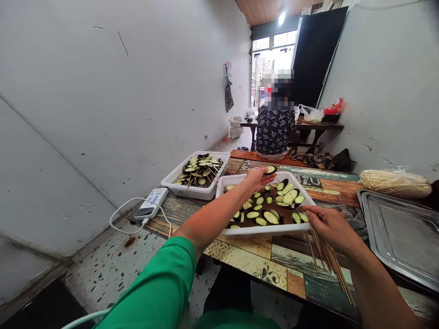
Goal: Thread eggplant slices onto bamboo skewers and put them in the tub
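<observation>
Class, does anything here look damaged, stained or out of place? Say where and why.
Yes. A rusty-brown irregular stain stands out against the pale speckled floor, left of the multicoloured patterned table. On the right, the plain white wall has rough chipped patches, breaking its surface.

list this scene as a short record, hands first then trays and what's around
left hand: holding an eggplant slice above the near tray
right hand: pinching a thin skewer
near tray: white, loose eggplant slices in brownish liquid
far tray: white, eggplant on skewers
table, right: loose skewers, metal tray
background: seated person, back turned
</observation>
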### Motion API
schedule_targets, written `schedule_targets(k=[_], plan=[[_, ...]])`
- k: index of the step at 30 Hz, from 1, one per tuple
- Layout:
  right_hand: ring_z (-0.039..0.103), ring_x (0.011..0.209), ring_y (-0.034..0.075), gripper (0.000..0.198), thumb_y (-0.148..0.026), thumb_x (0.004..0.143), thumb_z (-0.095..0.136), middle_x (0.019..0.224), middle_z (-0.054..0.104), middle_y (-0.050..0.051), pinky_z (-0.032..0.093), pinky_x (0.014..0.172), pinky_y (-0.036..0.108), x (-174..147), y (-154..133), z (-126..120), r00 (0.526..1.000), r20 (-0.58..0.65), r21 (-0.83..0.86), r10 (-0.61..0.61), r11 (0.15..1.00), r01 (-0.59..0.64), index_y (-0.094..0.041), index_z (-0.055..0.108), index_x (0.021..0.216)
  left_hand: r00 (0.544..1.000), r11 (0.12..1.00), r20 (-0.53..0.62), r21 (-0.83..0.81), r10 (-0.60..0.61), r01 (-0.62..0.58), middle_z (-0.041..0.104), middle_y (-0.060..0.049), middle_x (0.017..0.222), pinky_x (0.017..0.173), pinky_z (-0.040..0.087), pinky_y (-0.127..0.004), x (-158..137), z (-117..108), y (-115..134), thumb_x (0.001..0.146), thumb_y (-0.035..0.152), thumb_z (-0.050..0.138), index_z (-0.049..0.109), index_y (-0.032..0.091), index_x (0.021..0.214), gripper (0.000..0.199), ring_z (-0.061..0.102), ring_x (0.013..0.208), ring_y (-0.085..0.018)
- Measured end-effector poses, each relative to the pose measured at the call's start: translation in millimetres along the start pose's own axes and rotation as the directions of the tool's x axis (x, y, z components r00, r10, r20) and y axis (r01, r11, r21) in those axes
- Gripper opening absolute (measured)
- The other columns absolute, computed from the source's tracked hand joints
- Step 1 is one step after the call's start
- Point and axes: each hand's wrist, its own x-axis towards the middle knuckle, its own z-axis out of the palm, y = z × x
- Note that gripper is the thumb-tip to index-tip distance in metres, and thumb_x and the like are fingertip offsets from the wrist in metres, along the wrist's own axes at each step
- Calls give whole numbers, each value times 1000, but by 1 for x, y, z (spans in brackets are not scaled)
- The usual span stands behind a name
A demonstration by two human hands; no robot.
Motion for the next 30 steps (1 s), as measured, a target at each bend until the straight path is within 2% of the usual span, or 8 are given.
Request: schedule_targets(k=[7,24,30], plan=[[62,56,18,41,-35,79,39,69,73,4,44,52,27,1,-2,0,1000,-18,23,1,1000,-1,-19,75,89,1000,1000,10,23,11,-11,67,-8,77,73,54,-32,1,1,-3,83,6,51,54,12,93,12,67,64,-15],[62,61,19,40,-35,82,40,73,72,5,43,53,27,1,3,7,997,-63,66,42,997,-38,-18,74,94,997,1000,71,21,11,-12,68,-8,77,76,54,-34,-11,6,-3,82,4,52,52,12,88,10,68,64,-16],[59,55,18,40,-36,81,39,62,68,3,41,50,26,2,2,9,995,-94,62,15,998,-9,-17,73,91,996,1000,83,-4,16,-16,68,-9,79,76,53,-35,-12,7,-4,80,6,58,52,13,84,11,69,69,-17]])
